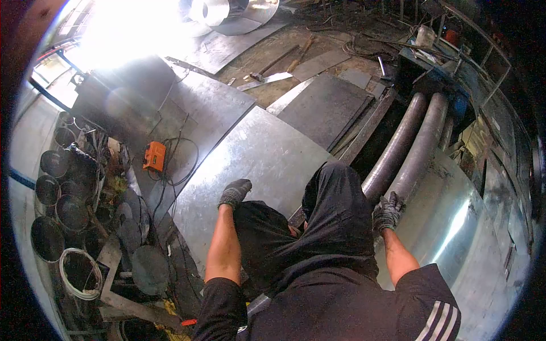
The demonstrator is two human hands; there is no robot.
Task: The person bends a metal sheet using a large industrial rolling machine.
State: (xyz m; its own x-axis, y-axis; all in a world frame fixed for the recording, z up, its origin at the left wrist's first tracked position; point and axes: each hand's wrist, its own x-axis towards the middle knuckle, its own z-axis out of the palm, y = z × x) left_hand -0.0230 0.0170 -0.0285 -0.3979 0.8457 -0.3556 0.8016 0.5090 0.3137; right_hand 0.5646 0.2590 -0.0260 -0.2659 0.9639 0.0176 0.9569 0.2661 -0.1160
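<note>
My left hand (235, 193), in a grey knit glove with dark fingers, is beside my left knee, over a shiny metal sheet (273, 142). Its fingers look curled together, and no object shows in them. At the other side, my right hand (388, 212), gloved alike, lies beside my right knee with its fingers apart. It rests at the near end of two long steel rollers (406, 165), where a bent metal sheet (449, 227) comes out to the right. Whether the palm presses on roller or sheet is hidden.
An orange foot pedal (154, 156) with a black cable lies on the left. Round tubes (71, 211) and a white ring-rimmed bucket (81, 274) are stacked at far left. Dark flat plates (327, 108) lie ahead, a hammer (382, 67) near the blue machine (441, 74).
</note>
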